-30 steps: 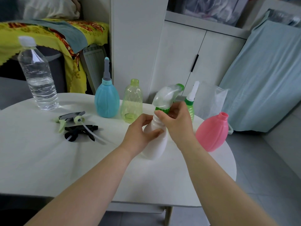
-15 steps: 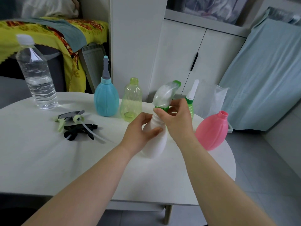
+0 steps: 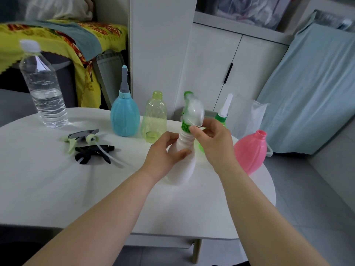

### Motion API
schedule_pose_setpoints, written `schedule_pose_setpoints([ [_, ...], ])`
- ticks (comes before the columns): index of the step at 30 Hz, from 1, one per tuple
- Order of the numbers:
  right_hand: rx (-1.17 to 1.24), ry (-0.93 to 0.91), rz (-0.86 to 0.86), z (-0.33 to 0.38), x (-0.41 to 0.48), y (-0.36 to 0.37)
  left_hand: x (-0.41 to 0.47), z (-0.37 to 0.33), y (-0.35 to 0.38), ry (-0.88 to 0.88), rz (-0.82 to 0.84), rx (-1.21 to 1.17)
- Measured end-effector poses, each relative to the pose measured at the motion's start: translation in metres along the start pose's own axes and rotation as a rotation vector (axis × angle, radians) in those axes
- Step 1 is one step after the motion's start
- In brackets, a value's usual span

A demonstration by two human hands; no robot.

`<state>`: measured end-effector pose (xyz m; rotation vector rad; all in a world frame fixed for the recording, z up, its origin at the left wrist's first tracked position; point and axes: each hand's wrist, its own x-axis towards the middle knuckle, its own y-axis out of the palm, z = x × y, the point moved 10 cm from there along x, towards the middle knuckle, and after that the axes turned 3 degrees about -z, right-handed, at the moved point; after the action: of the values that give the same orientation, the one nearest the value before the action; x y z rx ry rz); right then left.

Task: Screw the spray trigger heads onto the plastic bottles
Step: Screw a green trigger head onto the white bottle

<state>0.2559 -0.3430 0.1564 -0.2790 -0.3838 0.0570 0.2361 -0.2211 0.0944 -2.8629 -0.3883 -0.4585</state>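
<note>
**White bottle, trigger head going on**

Left hand [image 3: 165, 150] clamped around the shoulder of the white bottle [image 3: 181, 166], base resting on the table [image 3: 48, 189]. Right hand [image 3: 215, 143] closed on the green collar [image 3: 186, 128] of the trigger head [image 3: 194, 112], thumb and fingertips pinching the ribbed ring just above the left hand. Trigger head blurred; thread seating not readable.

Handling, judged: thin plastic, apparently empty, so light and easily squeezed out of round. Best held at the stiffer ribbed neck and shoulder, not mid-body. Collar ribs give grip; the smooth shroud above looks slippery and a poor place to turn from.

Containers:
- Pink bottle [image 3: 249, 152], right of the right hand: open neck, contents not visible.
- Yellow-green bottle [image 3: 154, 118], beyond the left hand: open neck, translucent, appears empty.
- Blue bottle [image 3: 124, 118], further left: grey-tipped nozzle fitted.
- Green bottle [image 3: 221, 118], behind the right hand: white nozzle fitted, mostly hidden.
- Water bottle [image 3: 43, 89], far left: capped, roughly half full.

Two loose trigger heads [image 3: 90, 146] left of the left hand, dip tubes attached.
</note>
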Motion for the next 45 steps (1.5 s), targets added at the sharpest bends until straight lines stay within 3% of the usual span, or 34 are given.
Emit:
schedule_pose_setpoints([
  [6, -0.023, 0.015, -0.101, -0.011, 0.000, 0.012, -0.001, 0.003, 0.001, -0.025, -0.022, -0.028],
  [15, 0.144, 0.009, 0.144, -0.006, -0.006, 0.018, 0.000, 0.004, 0.001, -0.006, -0.009, -0.016],
  [21, 0.081, 0.042, -0.025, -0.012, 0.000, 0.008, 0.000, 0.005, 0.001, -0.023, -0.015, -0.014],
  [27, 0.222, 0.014, 0.176, -0.009, -0.006, 0.025, 0.001, 0.003, 0.000, 0.001, -0.008, 0.004],
  [34, 0.175, 0.050, -0.054, -0.015, -0.002, 0.017, 0.001, 0.004, 0.001, -0.001, -0.008, -0.001],
  [40, 0.329, 0.025, 0.129, -0.011, -0.007, 0.025, 0.002, 0.005, 0.002, -0.003, 0.016, 0.017],
  [45, 0.202, 0.055, 0.027, -0.013, 0.002, 0.011, 0.002, 0.006, 0.001, -0.010, 0.012, 0.008],
])
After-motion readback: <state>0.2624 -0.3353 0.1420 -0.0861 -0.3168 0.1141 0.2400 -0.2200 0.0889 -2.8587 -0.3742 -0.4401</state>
